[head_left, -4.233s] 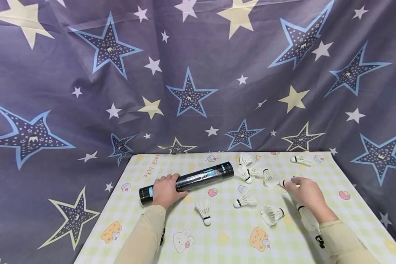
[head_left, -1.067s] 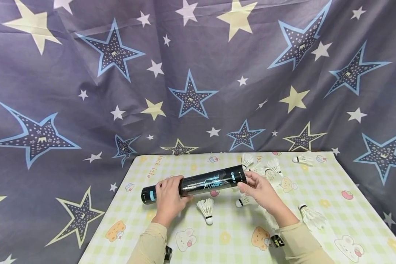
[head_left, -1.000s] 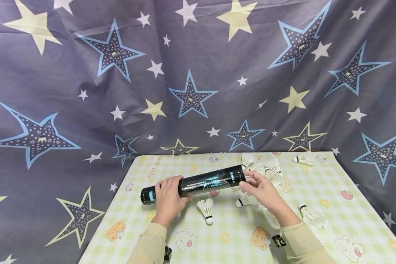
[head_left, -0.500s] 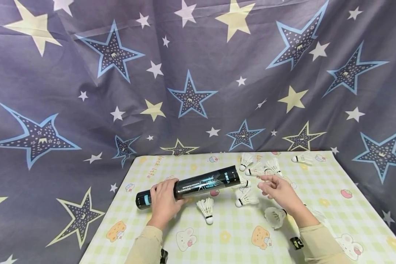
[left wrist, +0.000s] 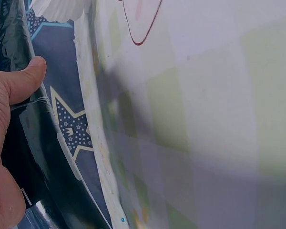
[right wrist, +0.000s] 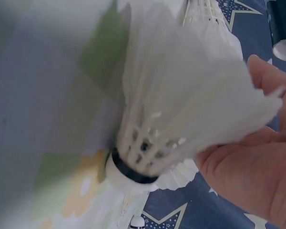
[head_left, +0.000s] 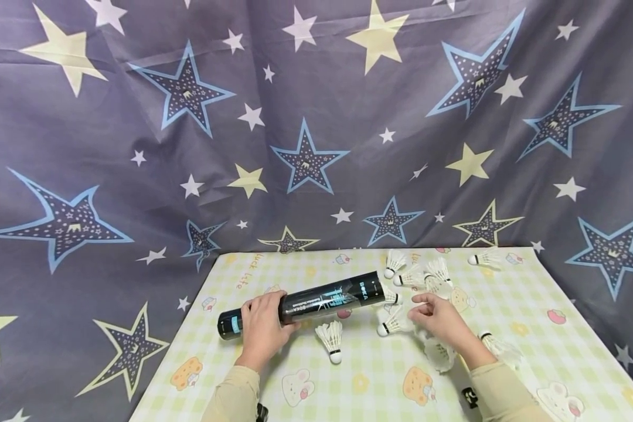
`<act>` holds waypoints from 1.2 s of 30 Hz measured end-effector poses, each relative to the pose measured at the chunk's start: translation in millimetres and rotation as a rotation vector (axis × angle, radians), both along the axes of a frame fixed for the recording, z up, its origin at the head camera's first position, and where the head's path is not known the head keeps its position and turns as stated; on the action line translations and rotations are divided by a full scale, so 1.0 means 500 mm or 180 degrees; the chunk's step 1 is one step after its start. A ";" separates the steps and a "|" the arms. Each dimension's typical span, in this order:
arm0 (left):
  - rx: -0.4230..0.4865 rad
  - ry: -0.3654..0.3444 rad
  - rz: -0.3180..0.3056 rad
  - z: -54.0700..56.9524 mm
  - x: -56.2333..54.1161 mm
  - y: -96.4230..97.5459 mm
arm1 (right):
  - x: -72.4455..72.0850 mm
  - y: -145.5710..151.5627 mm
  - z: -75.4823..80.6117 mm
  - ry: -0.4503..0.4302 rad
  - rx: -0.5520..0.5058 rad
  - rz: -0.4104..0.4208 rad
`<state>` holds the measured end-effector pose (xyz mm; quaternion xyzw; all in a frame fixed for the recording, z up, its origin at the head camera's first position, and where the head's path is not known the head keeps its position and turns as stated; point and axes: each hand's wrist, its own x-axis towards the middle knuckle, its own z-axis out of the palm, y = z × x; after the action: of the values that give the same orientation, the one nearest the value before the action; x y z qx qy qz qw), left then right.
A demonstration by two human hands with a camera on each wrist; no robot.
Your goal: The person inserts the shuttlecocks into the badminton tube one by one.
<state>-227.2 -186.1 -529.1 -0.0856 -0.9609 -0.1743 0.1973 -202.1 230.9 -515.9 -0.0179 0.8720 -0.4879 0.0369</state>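
My left hand (head_left: 265, 325) grips a black shuttlecock tube (head_left: 327, 300) near its left part, thumb along the near side. The tube lies slantwise, its mouth pointing right. In the left wrist view the thumb (left wrist: 28, 81) presses on the dark tube wall. My right hand (head_left: 440, 319) is beside a white shuttlecock (head_left: 392, 323), its fingertips right at the feather skirt, with a gap between thumb and fingers. Another shuttlecock (right wrist: 171, 105) fills the middle of the right wrist view, in front of the hand. A shuttlecock (head_left: 392, 296) shows at the tube's mouth, partly hidden by it.
Several more shuttlecocks (head_left: 411, 275) are bunched at the back right. Single ones lie in front of the tube (head_left: 331, 341), at the far right corner (head_left: 485, 258) and by the right forearm (head_left: 498, 349). A starry curtain (head_left: 306, 164) hangs behind the checked tablecloth (head_left: 242, 404).
My right hand pinched a shuttlecock at the right, brought it to the tube's mouth, then drew back without it to the shuttlecock lying in front. The tube shifted slightly left and turned.
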 end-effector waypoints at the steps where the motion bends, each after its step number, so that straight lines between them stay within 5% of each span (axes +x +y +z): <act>1: -0.0009 0.0002 -0.0008 -0.001 0.001 0.000 | 0.002 -0.003 -0.003 -0.0007 -0.0007 0.0001; 17: 0.0009 0.0099 -0.0039 -0.018 0.007 -0.003 | 0.006 -0.028 -0.021 0.0120 0.0162 -0.0038; 36: 0.0058 -0.0114 0.0072 -0.010 0.015 -0.006 | -0.001 -0.020 -0.009 0.0062 0.0030 -0.0217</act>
<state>-219.5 -188.9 -534.0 -0.0698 -0.9635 -0.1824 0.1829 -202.5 220.7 -520.3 0.0073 0.8746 -0.4846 0.0119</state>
